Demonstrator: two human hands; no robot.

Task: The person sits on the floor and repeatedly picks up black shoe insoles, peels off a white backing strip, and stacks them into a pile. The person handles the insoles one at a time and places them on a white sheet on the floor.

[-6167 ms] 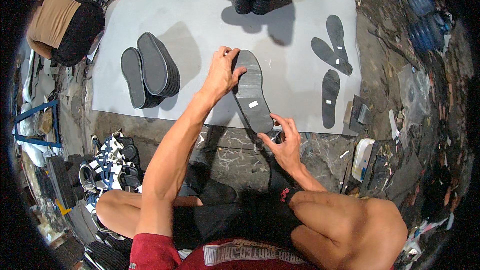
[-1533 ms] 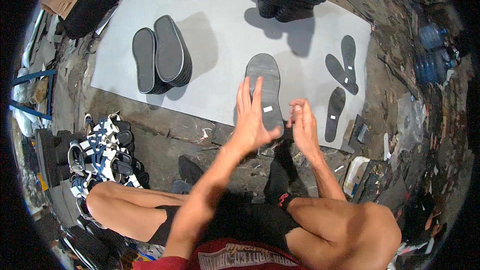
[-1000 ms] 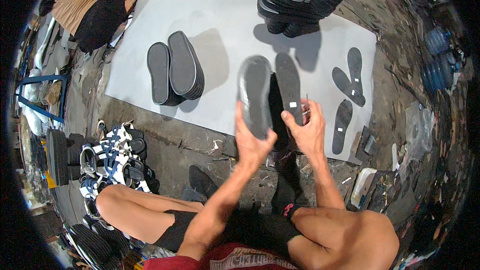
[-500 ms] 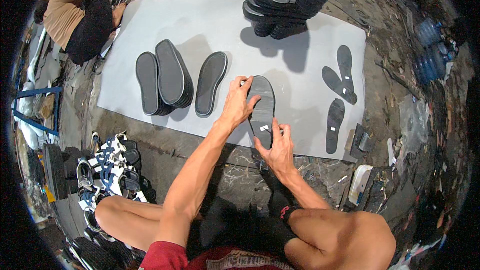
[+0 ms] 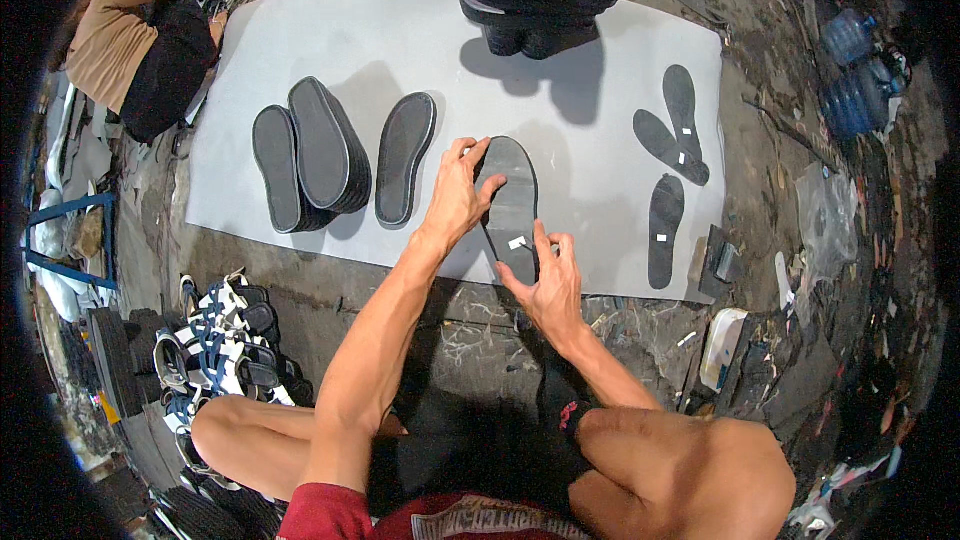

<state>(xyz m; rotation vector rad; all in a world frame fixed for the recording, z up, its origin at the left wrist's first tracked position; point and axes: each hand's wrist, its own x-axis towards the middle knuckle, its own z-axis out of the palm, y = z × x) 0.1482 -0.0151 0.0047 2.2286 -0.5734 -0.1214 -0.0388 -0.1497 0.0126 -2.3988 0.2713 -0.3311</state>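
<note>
A dark grey shoe sole (image 5: 513, 205) with a small white label lies over the near part of the white sheet, toe end away from me. My left hand (image 5: 460, 190) grips its upper left edge, fingertips along the rim and thumb over the top face. At the heel end, my right hand (image 5: 552, 285) pinches the sole between thumb and fingers. Left of my hands lie a single black-rimmed sole (image 5: 405, 160) and two stacks of soles (image 5: 330, 145). Whatever is under the held sole is hidden.
Taller sole stacks (image 5: 545, 0) stand at the sheet's far edge. Thin labelled insoles (image 5: 664, 230) lie on the right of the white sheet (image 5: 610, 210). Strappy sandals (image 5: 225, 335) are piled beside my left knee. Another person (image 5: 140, 50) sits at the far left.
The whole view has shifted slightly, so the sheet and soles appear a little higher and farther left. Both hands keep their hold on the sole, with little other visible movement.
</note>
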